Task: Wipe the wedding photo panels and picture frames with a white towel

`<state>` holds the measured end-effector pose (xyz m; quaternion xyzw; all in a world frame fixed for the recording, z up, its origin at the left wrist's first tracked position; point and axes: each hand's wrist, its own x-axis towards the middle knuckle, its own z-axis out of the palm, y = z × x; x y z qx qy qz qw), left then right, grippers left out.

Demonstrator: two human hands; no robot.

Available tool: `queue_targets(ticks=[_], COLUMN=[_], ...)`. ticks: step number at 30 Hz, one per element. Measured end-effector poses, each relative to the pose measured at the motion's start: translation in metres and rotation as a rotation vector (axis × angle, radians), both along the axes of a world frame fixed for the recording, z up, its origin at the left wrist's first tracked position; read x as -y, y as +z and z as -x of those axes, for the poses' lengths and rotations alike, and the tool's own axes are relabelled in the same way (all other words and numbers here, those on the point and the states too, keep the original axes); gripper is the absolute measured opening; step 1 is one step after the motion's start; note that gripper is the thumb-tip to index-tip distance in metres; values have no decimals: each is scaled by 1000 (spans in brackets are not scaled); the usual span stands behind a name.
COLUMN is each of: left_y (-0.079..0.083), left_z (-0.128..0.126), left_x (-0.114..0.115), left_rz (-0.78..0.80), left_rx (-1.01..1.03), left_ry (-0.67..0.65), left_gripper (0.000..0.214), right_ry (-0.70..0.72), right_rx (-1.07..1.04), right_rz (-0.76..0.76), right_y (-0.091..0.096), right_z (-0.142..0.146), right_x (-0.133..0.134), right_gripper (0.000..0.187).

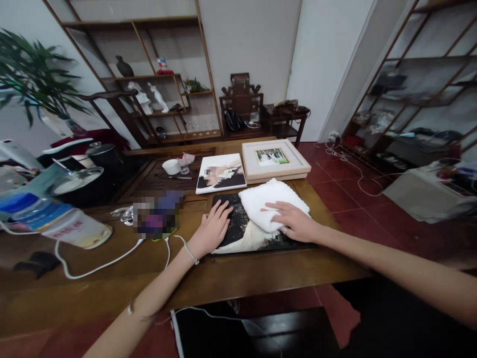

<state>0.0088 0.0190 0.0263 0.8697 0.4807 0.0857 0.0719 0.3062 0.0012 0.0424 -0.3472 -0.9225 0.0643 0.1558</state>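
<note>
A dark photo print lies flat near the front edge of the wooden table. My left hand rests flat on its left edge, fingers spread, holding it down. On the print sits a folded white cloth, and my right hand presses on the cloth's near side with fingers stretched out. Behind lie a second photo print and a light wooden picture frame.
A white cable snakes across the table at left, beside a blurred object and a plastic package. Pots and a white cup stand further back. Shelves line the left and right walls; red tile floor lies to the right.
</note>
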Motion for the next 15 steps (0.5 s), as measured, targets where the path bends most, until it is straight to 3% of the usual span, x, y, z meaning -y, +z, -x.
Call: queue_targets(ticks=[5,15], left_y=[3,0], left_z=[-2,-4], left_x=[0,-2], left_rz=[-21,-50], left_rx=[12,35], left_ry=[9,46], left_gripper=[42,39], right_ry=[-160,-188], right_rx=[-37,-77], right_rz=[-97,-128], right_y=[-13,-19], right_z=[15,16], right_x=[-18,-15], right_gripper=[40,42])
